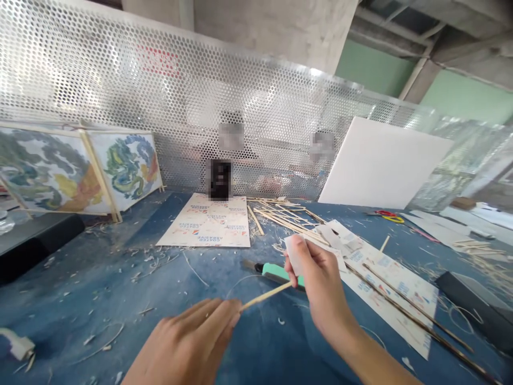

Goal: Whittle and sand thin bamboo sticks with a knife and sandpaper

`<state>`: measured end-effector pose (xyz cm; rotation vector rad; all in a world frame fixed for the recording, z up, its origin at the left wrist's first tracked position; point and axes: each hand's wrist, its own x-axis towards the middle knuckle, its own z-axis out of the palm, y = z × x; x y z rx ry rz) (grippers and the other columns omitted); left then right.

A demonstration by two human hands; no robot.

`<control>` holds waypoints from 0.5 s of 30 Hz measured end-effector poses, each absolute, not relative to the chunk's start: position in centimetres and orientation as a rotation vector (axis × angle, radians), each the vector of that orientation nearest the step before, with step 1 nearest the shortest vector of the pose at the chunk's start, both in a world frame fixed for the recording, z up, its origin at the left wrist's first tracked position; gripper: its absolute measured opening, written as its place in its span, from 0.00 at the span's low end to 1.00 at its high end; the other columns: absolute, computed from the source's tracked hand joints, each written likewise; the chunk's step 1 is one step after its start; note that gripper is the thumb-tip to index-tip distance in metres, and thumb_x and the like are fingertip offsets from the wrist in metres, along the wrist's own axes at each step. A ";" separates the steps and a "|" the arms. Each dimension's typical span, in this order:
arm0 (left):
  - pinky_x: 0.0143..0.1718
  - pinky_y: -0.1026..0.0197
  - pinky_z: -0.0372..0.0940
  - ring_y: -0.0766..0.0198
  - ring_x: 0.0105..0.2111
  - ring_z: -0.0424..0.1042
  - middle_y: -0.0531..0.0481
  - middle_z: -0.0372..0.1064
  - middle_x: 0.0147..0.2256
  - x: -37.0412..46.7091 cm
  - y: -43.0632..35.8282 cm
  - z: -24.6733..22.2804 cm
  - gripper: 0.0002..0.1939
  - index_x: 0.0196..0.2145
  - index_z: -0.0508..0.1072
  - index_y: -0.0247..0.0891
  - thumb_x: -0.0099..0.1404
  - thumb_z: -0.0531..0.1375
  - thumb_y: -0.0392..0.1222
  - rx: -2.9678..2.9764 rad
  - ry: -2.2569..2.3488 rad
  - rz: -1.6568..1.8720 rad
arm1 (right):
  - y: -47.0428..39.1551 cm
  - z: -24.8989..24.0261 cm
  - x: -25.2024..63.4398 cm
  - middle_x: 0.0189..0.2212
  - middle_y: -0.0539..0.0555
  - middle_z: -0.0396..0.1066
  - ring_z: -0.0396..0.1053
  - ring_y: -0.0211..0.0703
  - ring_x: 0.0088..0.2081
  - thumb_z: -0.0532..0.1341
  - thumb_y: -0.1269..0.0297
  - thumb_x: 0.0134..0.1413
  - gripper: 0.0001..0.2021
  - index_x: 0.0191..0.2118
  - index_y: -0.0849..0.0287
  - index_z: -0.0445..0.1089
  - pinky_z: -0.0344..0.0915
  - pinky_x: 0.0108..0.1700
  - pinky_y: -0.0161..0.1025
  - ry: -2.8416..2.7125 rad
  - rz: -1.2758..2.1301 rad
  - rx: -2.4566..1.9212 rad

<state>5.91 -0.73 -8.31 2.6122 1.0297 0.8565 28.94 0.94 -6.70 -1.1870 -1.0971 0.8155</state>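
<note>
A thin pale wooden stick (pixel 266 295) runs between my two hands above the blue table. My left hand (pixel 192 339), at the lower centre, is closed on the stick's near end. Higher and to the right, my right hand (pixel 316 272) pinches a small piece of whitish paper (pixel 294 255) against the stick's far end; its fingertips partly hide that end. Just behind my right hand lies a green-handled knife (pixel 274 271), its dark blade pointing left.
Loose sticks (pixel 280 216) and printed abrasive sheets (pixel 212 224) lie farther back. Two dark rods (pixel 417 307) cross the right sheet. Red-yellow scissors (pixel 387 216) lie at the right. A painted panel lantern (pixel 98 174) stands left, before a perforated metal screen (pixel 172 96).
</note>
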 end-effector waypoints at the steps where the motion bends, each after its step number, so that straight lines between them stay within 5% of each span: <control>1: 0.27 0.60 0.62 0.59 0.27 0.73 0.50 0.74 0.29 5.6 -0.3 -7.9 0.12 0.41 0.76 0.43 0.73 0.52 0.38 2.703 1.014 0.777 | 1.0 -6.5 29.1 0.24 0.49 0.68 0.61 0.33 0.20 0.59 0.48 0.63 0.21 0.27 0.59 0.71 0.60 0.26 0.35 -1.129 0.900 -1.118; 6: 0.35 0.55 0.59 0.56 0.31 0.70 0.48 0.71 0.32 4.6 1.8 -5.8 0.13 0.39 0.73 0.39 0.74 0.49 0.34 3.027 0.942 0.566 | 0.4 -5.1 29.3 0.44 0.58 0.72 0.69 0.44 0.44 0.61 0.49 0.63 0.20 0.29 0.59 0.79 0.64 0.36 0.35 -1.566 1.400 -0.874; 12: 0.53 0.48 0.51 0.55 0.52 0.69 0.49 0.72 0.41 4.2 1.4 -5.3 0.19 0.44 0.71 0.43 0.70 0.47 0.24 3.165 0.861 0.598 | -0.4 -5.4 28.7 0.24 0.48 0.64 0.57 0.33 0.23 0.63 0.46 0.60 0.19 0.36 0.57 0.82 0.51 0.25 0.33 -1.846 1.472 -0.880; 15: 0.60 0.45 0.47 0.51 0.65 0.54 0.45 0.63 0.56 4.5 0.6 -5.5 0.24 0.55 0.67 0.47 0.69 0.50 0.23 3.130 0.923 0.950 | -0.6 -5.8 28.2 0.19 0.48 0.63 0.56 0.33 0.22 0.63 0.46 0.59 0.19 0.35 0.57 0.82 0.50 0.24 0.34 -1.732 1.457 -0.899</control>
